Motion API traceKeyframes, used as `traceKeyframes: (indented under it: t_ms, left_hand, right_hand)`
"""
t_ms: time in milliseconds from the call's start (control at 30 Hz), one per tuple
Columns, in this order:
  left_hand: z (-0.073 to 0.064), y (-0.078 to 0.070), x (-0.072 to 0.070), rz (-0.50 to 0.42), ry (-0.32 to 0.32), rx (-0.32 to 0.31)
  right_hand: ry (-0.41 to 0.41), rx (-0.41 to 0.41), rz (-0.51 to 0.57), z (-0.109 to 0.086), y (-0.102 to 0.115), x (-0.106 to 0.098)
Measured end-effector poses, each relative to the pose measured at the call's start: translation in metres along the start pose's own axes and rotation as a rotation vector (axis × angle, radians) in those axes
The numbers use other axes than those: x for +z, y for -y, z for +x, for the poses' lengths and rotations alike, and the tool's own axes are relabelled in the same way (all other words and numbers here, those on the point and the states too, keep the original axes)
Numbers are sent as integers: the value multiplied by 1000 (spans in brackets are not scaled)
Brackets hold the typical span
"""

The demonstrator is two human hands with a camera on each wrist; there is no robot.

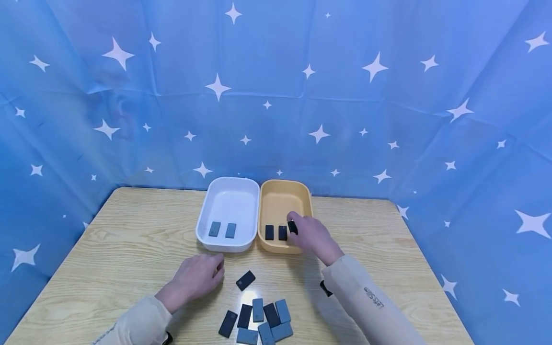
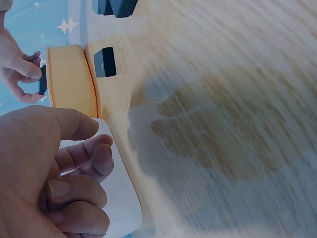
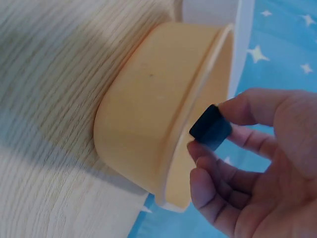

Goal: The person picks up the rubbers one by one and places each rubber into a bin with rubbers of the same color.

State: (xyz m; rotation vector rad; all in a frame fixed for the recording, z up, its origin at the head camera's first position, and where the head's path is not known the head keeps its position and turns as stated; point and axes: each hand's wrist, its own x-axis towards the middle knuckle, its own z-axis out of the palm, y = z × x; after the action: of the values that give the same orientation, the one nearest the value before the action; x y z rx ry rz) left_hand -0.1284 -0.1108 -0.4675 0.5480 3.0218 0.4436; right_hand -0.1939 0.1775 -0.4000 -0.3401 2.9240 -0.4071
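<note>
Over the near right part of the yellow-orange bin (image 1: 282,196), my right hand (image 1: 315,237) pinches a small black block (image 3: 212,128) between thumb and fingers. Below it, inside that bin, lie two black blocks (image 1: 269,232) side by side. The white bin (image 1: 233,203) touches it on the left and holds two grey-blue blocks (image 1: 230,230). My left hand (image 1: 196,278) hovers in front of the white bin, fingers loosely curled around nothing. Just right of it, a single black block (image 1: 246,280) lies on the table.
Near the table's front edge lies a cluster of several black blocks (image 1: 227,324) and grey-blue blocks (image 1: 258,310), some touching each other. The wooden table (image 1: 142,225) ends at a blue curtain (image 1: 267,120) with white stars, behind and on both sides.
</note>
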Motion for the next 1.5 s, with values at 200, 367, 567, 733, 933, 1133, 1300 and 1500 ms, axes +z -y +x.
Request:
traceKeyframes:
  t_ms: [200,367,567,733,933,1133,1300,1500]
  left_hand:
    - [-2,-2,0,-18,4,4]
    - [-2,-2,2,-3,1,9]
    - [-1,-2,1,-7,-6,9]
    - [-1,-3,1,1,-12,17]
    - [-2,-2,0,2,-24,25]
    - [-1,-1,-1,-2,-21,17]
    - [-1,-1,0,2,-30,15]
    - [-1,1,0,-5,-27,10]
  right_hand:
    - [-2,45,-106,18,-3,14]
    - [-14,63,-212,28,-6,25]
    - [-49,45,-307,33,-5,30]
    - [-48,70,-310,34,-5,33]
    - [-19,115,-292,38,-6,39]
    - [-13,123,-286,41,-5,40]
    - [-3,119,-280,42,-4,40]
    - [-3,103,-292,40,0,33]
